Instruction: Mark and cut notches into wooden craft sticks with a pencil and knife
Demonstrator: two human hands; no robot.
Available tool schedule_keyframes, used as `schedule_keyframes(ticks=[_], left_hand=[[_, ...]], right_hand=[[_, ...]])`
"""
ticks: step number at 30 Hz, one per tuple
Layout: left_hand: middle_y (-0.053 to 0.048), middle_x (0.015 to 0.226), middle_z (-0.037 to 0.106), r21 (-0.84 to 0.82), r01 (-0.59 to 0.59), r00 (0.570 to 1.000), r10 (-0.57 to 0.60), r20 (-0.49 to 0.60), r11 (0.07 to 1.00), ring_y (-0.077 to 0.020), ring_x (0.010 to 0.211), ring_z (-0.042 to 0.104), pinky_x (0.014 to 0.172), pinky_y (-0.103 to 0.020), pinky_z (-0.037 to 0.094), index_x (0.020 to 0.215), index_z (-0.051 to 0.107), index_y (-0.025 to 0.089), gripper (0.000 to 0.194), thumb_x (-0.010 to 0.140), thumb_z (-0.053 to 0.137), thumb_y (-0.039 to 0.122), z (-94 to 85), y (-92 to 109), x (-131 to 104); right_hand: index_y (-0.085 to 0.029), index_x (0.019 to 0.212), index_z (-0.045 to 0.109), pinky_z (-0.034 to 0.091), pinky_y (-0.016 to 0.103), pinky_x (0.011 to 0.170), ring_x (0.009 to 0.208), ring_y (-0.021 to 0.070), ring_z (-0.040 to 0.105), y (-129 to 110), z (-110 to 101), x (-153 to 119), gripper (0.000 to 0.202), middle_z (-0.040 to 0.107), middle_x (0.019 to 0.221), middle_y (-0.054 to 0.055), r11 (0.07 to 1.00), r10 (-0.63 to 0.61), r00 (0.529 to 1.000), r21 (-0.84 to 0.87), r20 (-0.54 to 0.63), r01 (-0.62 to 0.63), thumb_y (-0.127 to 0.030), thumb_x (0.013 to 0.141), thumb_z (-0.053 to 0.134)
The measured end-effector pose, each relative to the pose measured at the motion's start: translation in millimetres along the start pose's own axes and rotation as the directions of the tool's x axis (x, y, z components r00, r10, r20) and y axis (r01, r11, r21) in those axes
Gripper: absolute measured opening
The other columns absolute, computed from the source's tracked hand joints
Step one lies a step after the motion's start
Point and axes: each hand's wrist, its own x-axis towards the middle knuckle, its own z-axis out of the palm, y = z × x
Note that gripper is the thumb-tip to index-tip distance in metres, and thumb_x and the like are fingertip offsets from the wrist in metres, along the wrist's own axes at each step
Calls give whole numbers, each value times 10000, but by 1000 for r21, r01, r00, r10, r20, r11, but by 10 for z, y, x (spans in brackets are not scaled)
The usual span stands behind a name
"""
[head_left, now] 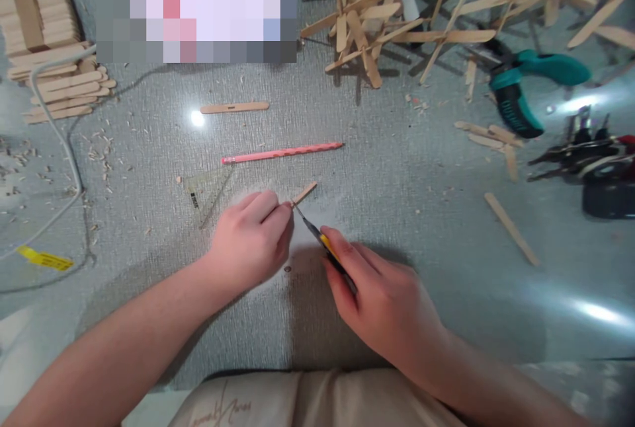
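Note:
My left hand [255, 235] is closed on a short wooden stick [305, 192], whose far end sticks out past the fingers toward the upper right. My right hand [374, 285] grips a slim tool with a yellow and black handle [329, 246]. The tool's thin metal tip touches or nearly touches the stick beside my left fingertips; which, I cannot tell. Just beyond my hands lies a pink pencil [288, 152]. A clear triangle ruler [211, 182] is partly under or behind my left hand. Farther back rests a marked wooden stick [235, 108].
Bundled sticks [42, 10] and a grey cable [64, 143] with a yellow tag [45, 258] are at the left. Joined sticks [362, 24] fill the back right. Teal-handled pliers [516, 90], a loose stick [510, 229] and black tools [595, 156] lie at the right.

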Motion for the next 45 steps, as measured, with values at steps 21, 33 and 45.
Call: schedule_keyframes(ticks=[21, 33, 45], left_hand=[[-40, 776, 686, -208, 197, 980, -187, 68, 958, -124, 656, 606, 566, -253, 461, 881, 728, 141, 170, 944, 572, 166, -90, -38, 67], [-36, 832, 735, -670, 263, 961, -253, 115, 694, -115, 703, 662, 616, -245, 514, 948, 750, 179, 92, 920, 665, 195, -213, -156, 129], [-30, 741, 697, -665, 227, 971, -214, 102, 711, -104, 602, 590, 541, -238, 446, 921, 722, 154, 66, 902, 666, 184, -205, -146, 143]], right_hand=[[-220, 1313, 518, 572, 261, 652, 732, 164, 716, 99, -180, -21, 344, 731, 918, 33, 919, 89, 995, 381, 49, -101, -166, 974, 527], [-291, 1245, 540, 447, 243, 487, 557, 108, 522, 203, -56, -144, 251, 611, 845, -10, 455, 318, 896, 780, 310, -431, -338, 998, 533], [-307, 1238, 561, 476, 233, 487, 573, 106, 548, 194, -44, -136, 260, 625, 878, -10, 421, 336, 907, 821, 254, -386, -302, 978, 575]])
